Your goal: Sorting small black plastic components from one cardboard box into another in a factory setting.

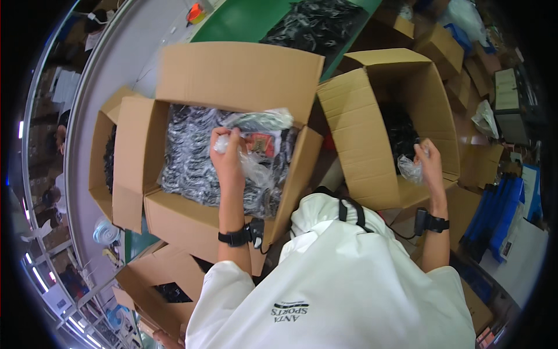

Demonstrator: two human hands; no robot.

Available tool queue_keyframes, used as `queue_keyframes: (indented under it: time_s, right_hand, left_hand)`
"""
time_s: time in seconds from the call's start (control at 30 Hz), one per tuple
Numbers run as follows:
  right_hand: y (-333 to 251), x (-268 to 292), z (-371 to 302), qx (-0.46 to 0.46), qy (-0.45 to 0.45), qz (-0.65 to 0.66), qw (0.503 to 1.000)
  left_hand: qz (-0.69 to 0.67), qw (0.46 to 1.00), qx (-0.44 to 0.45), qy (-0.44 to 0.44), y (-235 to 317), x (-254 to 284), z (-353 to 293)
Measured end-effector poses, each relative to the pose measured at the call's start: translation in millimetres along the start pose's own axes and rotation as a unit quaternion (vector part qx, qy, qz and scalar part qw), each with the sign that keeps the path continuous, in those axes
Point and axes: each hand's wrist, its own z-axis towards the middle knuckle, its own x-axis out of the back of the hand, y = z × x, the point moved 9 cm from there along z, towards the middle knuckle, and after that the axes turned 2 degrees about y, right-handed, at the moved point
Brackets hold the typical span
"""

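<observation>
My left hand (231, 160) is closed around a bunched piece of clear plastic film (256, 167) above the open cardboard box (241, 72) in front of me. That box is filled with rows of dark items in clear plastic bags (189, 154). Beside my left hand, among the film, lies a red packet (260, 144) with a brown patch. My right hand (429, 164) is closed on a crumpled clear plastic bag (411, 170), over the near right side of a second open box (363, 139). Black items (398, 125) lie deep inside that one.
A green conveyor belt (232, 26) behind the boxes carries a heap of black bagged items (314, 23). Another carton (102, 157) stands at the left, and one more (157, 279) at the lower left. Blue folders or panels (503, 215) stand at the far right.
</observation>
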Motion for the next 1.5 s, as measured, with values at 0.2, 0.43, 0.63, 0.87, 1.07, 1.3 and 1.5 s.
queue_keyframes:
  time_s: [0.2, 0.43, 0.63, 0.87, 1.07, 1.3, 1.5]
  right_hand:
    - [-171, -30, -55, 0.168, -0.002, -0.074, 0.983]
    - [-161, 43, -65, 0.210, 0.151, -0.155, 0.953]
    - [-97, 108, -93, 0.111, 0.223, -0.132, 0.959]
    - [-69, 123, -97, 0.076, 0.244, -0.092, 0.962]
    - [-72, 120, -81, 0.097, 0.269, -0.058, 0.957]
    - [-80, 98, -79, 0.120, 0.263, -0.105, 0.951]
    - [-82, 85, -76, 0.120, 0.247, -0.032, 0.961]
  left_hand:
    - [0.213, 0.945, 0.000, -0.247, -26, -158, -73]
    - [0.275, 0.811, -0.292, -0.426, -111, -350, -138]
    - [0.312, 0.781, -0.290, -0.457, -185, -398, -171]
    - [0.267, 0.814, -0.245, -0.454, -192, -399, -169]
    - [0.242, 0.763, -0.279, -0.531, -190, -402, -177]
    - [0.269, 0.794, -0.253, -0.483, -216, -378, -149]
    - [0.154, 0.805, -0.310, -0.482, -217, -375, -136]
